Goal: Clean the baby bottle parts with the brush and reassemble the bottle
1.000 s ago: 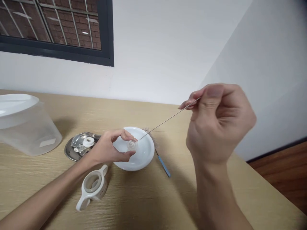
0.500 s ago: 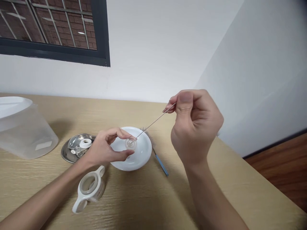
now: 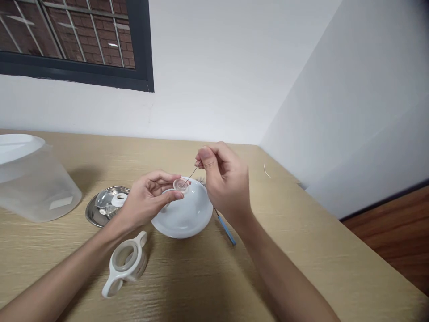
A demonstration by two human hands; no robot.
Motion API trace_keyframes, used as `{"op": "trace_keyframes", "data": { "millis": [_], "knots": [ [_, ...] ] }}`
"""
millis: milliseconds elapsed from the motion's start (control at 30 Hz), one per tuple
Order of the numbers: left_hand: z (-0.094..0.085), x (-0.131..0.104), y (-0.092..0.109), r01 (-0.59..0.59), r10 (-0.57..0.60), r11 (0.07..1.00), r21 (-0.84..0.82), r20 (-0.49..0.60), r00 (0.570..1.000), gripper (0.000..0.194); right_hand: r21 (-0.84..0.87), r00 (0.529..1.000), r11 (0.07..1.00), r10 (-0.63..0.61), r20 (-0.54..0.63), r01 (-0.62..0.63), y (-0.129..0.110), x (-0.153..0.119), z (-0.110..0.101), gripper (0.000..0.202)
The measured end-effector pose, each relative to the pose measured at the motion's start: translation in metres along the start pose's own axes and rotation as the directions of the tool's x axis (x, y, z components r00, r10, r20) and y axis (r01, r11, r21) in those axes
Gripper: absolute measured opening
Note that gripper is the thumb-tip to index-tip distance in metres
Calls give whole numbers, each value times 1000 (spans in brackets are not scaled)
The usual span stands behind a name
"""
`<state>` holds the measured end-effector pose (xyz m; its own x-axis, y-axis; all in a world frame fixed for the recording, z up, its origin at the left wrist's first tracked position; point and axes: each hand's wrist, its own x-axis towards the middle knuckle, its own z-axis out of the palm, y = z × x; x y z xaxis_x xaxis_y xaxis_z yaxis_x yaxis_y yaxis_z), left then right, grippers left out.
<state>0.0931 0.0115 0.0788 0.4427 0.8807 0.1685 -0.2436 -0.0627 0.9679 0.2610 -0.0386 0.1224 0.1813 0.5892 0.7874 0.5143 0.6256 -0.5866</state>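
Note:
My left hand (image 3: 145, 195) pinches a small clear round piece (image 3: 180, 185), which looks like a silicone bottle teat, by its rim between thumb and fingers. Its open side faces up toward me. Closed around a thin metal wire brush (image 3: 192, 172), my right hand (image 3: 229, 188) holds it slanting down, with the lower end inside the clear piece. The far end of the wire is hidden there. Both hands are above a white bowl (image 3: 184, 223). Beside the bowl's right edge lies a brush with a blue handle (image 3: 226, 230), its bristles partly hidden behind the bowl and my right hand.
A metal tray (image 3: 92, 215) at left holds a white ring and clear parts. In front of it lies a white two-handled bottle ring (image 3: 124, 261). A frosted plastic tub (image 3: 36, 192) stands far left. A thin white curved piece (image 3: 266, 171) lies near the table's right edge.
My right hand has moved left and down toward my left hand, sliding the wire further into the clear piece. My left hand has risen slightly and tilted the piece.

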Motion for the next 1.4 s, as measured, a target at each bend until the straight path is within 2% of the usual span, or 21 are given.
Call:
{"op": "trace_keyframes", "data": {
  "millis": [200,367,533,700,867,1100,1167,1300,1400],
  "knots": [
    [-1,3,1,-34,32,999,28,44,999,37,2,992,998,69,105,-69,10,-2,6,23],
    [-3,5,4,-163,164,986,-18,39,986,28,-69,976,995,-52,211,68,11,-9,16,19],
    [-7,2,1,-206,205,978,13,80,976,27,-81,982,993,-72,176,87,8,-11,18,19],
    [-12,0,-7,-291,259,936,197,174,950,28,34,998,999,-10,63,8,-1,-11,14,23],
    [-13,-2,-12,-350,286,881,319,230,930,28,97,999,995,13,-37,-9,-5,-11,12,25],
    [-11,-4,-13,-414,310,786,459,287,906,24,98,988,993,-49,-144,64,-11,-3,3,23],
    [-13,-4,-15,-428,316,758,491,298,901,26,125,973,985,-86,-215,115,-16,4,-5,23],
    [-16,-2,-20,-412,276,743,528,319,907,28,179,895,956,-138,-425,233,-25,16,-24,23],
    [-16,-1,-21,-372,253,783,498,291,923,27,160,883,958,-143,-448,237,-29,19,-31,25]
  ]
}}
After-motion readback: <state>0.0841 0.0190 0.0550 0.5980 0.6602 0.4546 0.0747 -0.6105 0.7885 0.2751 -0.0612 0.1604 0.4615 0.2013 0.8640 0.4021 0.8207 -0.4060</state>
